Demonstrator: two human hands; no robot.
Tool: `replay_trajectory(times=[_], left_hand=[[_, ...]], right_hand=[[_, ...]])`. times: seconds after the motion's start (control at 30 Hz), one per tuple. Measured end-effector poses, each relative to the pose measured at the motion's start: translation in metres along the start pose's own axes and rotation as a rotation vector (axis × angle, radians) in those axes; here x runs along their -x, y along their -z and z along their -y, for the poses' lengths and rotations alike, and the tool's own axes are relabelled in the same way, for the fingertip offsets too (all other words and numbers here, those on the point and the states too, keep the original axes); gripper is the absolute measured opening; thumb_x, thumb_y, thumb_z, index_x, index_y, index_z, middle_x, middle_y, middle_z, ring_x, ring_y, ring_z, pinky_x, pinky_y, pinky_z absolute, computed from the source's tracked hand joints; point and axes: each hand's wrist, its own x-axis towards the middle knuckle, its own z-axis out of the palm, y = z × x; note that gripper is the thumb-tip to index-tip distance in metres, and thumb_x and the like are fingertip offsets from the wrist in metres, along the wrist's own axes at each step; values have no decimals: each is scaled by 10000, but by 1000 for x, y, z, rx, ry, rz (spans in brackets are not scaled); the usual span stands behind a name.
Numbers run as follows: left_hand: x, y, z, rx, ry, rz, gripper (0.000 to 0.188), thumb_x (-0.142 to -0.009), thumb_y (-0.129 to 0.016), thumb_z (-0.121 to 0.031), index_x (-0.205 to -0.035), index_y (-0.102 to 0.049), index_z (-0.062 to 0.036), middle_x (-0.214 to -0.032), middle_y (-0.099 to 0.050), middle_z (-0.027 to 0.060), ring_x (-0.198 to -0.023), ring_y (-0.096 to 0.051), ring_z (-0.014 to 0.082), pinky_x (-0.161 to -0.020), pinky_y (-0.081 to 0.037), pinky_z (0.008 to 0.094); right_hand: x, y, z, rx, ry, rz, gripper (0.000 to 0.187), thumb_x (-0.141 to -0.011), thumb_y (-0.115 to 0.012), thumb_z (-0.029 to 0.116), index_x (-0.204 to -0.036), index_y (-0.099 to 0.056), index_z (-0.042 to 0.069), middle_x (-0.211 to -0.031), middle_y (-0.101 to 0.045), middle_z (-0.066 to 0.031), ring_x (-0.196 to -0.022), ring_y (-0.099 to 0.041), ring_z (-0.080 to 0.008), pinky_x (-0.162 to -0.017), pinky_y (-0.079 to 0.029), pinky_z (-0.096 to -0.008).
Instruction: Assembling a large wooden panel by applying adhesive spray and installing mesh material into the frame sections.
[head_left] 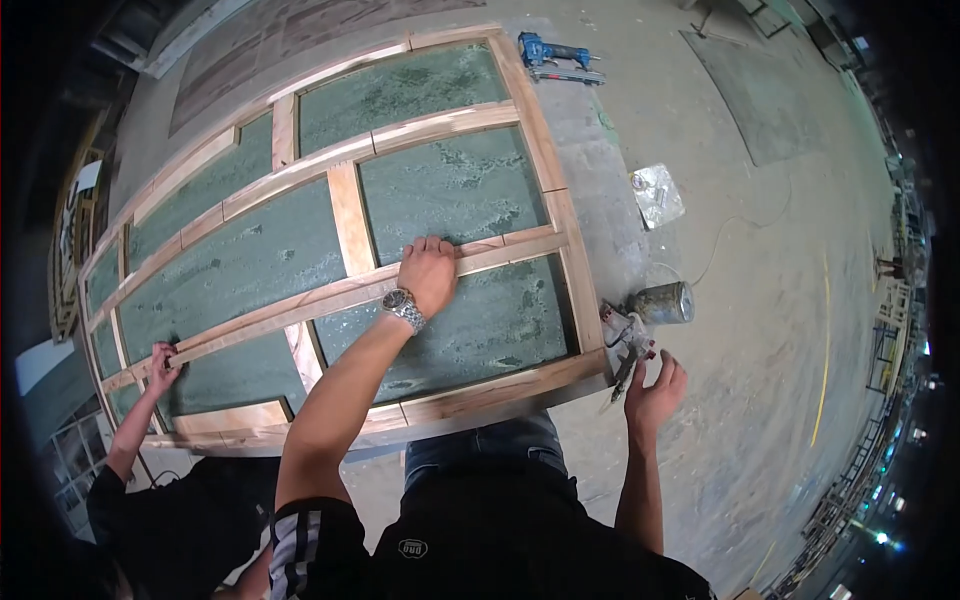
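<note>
A wooden frame (545,140) of pale strips lies on a green-grey mottled panel (440,190). My left hand (428,275), wearing a metal watch at the wrist, has its fingers curled over a long loose-looking wooden strip (330,298) beside a crossbar. At the panel's near right corner, my right hand (656,395) is held with fingers apart, close beside a spray gun (624,335) with a metal cup (663,303). I see no grip on the gun. A co-worker's hand (164,368) holds the strip's left end.
A blue nail gun (558,55) rests at the far right corner, off the frame. A clear plastic bag (657,196) of small pieces lies to the right. A thin hose (720,245) trails over the concrete floor. The co-worker's body (190,520) is close on my left.
</note>
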Motion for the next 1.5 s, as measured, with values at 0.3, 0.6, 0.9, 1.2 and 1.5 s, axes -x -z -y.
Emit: replay_trajectory(times=[0.3, 0.6, 0.9, 1.2, 1.5], left_hand=[[7, 6, 0, 45, -58, -29, 313, -757, -682, -114, -1060, -673, -39, -1056, -637, 171, -1001, -604, 363, -918, -506, 486], [2, 12, -10, 17, -49, -32, 412, -760, -697, -107, -1171, -664, -84, -982, -631, 176, -987, -601, 383, -871, -520, 492], [-13, 55, -4, 382, 107, 214, 453, -786, -737, -191, -1188, -632, -9, -1004, -738, 200, -948, -718, 348, -819, -570, 421], [-38, 102, 29, 589, 170, 286, 204, -851, -692, -83, -1011, -652, 38, -794, -683, 71, -732, -645, 134, -693, -535, 299], [-20, 63, 15, 281, 319, -10, 290, -755, -700, -167, -997, -635, -22, -869, -729, 221, -838, -721, 398, -775, -572, 454]], right_hand=[[4, -66, -12, -461, -500, 38, 510, -828, -804, 141, -1235, -551, -33, -1092, -613, -219, -987, -607, -359, -886, -493, -433], [-2, -64, -17, -677, -258, 180, 389, -829, -768, 32, -1170, -583, 8, -881, -682, -132, -747, -669, -238, -695, -535, -347], [-7, -60, -14, -715, -339, 209, 375, -833, -758, 45, -1160, -576, 21, -889, -702, -157, -806, -716, -275, -736, -548, -372], [-10, -57, -11, -673, -332, 245, 388, -827, -757, 19, -1170, -577, 12, -908, -700, -169, -819, -716, -288, -748, -548, -375], [-11, -58, -9, -700, -298, 234, 390, -843, -746, 22, -1192, -571, 4, -889, -694, -163, -800, -697, -292, -780, -543, -384]])
